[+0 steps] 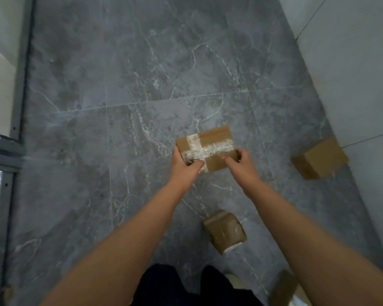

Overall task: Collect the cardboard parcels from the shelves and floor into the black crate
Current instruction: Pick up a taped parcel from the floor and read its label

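A flat cardboard parcel [210, 141] crossed with clear tape is held between both hands above the grey marble floor. My left hand [184, 164] grips its left end, thumb on top. My right hand [239, 165] pinches its right near corner. A second small taped parcel [224, 230] lies on the floor below my arms. A third plain parcel [320, 159] sits on the floor against the right wall. Another cardboard piece [282, 288] shows at the bottom edge beside my right forearm. The black crate is out of view.
A grey metal shelf frame [16, 107] runs down the left edge. A pale tiled wall [352, 74] closes the right side. My dark trouser legs [186, 286] fill the bottom centre.
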Action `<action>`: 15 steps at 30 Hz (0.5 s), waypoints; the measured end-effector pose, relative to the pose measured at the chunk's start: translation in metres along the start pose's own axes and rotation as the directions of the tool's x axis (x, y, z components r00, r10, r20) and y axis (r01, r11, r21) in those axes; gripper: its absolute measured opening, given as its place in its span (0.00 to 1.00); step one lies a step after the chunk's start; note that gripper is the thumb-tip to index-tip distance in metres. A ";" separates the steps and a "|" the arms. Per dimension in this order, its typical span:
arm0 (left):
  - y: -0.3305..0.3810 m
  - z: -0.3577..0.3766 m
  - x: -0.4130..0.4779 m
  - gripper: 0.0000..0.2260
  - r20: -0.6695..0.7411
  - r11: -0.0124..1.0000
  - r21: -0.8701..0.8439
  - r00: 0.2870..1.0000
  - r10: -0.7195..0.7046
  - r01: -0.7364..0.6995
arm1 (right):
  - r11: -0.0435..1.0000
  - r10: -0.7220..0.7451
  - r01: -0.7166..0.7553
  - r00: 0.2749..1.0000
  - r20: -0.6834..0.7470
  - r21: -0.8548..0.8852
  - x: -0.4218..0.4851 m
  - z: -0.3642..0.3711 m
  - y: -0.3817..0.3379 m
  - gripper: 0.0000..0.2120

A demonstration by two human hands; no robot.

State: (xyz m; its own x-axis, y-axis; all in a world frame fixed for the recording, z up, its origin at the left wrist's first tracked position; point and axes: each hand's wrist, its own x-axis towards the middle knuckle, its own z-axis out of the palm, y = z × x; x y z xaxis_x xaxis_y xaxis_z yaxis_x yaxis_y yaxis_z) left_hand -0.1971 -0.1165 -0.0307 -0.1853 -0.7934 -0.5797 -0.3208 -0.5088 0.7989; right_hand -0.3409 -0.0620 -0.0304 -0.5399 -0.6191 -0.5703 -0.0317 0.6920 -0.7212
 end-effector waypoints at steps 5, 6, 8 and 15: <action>0.127 -0.042 -0.095 0.29 -0.033 0.989 0.013 0.989 0.147 -0.147 | 0.980 0.057 -0.051 0.998 -0.028 0.194 -0.102 -0.066 -0.115 0.18; 0.154 -0.050 -0.115 0.29 -0.019 0.980 0.065 0.981 0.191 -0.190 | 0.978 0.039 -0.034 0.999 -0.022 0.208 -0.125 -0.080 -0.141 0.20; 0.210 -0.065 -0.157 0.28 -0.016 0.943 0.171 0.956 0.293 -0.286 | 0.978 -0.007 0.012 1.000 -0.029 0.206 -0.172 -0.106 -0.191 0.22; 0.408 -0.104 -0.307 0.28 0.040 0.868 -0.010 0.868 0.496 -0.496 | 0.923 -0.190 0.194 0.981 -0.044 0.332 -0.319 -0.202 -0.354 0.04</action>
State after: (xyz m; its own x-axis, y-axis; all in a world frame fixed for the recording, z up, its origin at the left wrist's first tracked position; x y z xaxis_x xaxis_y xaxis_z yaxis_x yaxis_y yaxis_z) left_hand -0.1747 -0.1152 0.4893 -0.3570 -0.9272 -0.1134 -0.1774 -0.0519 0.9828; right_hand -0.3277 -0.0343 0.4859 -0.5604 -0.7224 -0.4050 0.1454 0.3956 -0.9068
